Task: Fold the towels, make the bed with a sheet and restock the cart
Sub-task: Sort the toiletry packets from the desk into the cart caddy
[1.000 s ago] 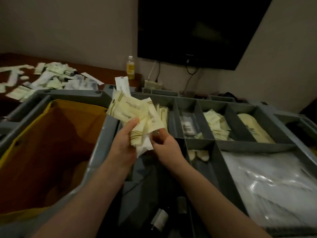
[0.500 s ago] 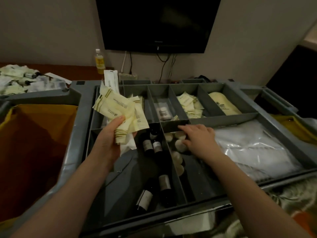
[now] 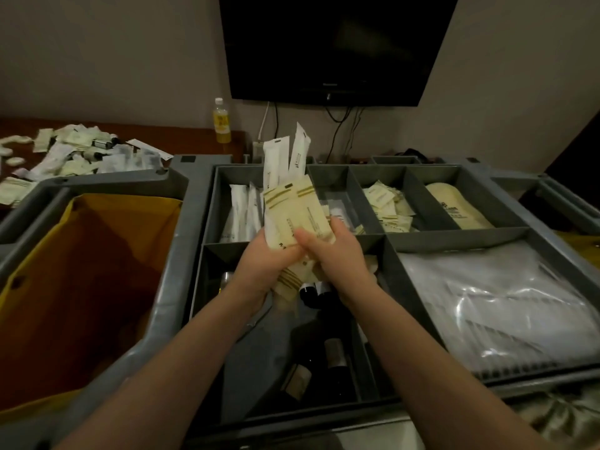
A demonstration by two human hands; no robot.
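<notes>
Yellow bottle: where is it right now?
Head view: the bottle stands upright at the back, at the right end of the brown table, below-left of the television.

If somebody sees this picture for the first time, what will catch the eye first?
At the centre, the left hand and the right hand grip a bundle of cream and white packets above the grey cart tray. A yellow bag hangs open at the left, and a black television fills the wall above.

Cream packets [image 3: 297, 216] with olive stripes, grey cart tray [image 3: 207, 203], yellow bag [image 3: 42, 261], black television [image 3: 331, 47].
</notes>
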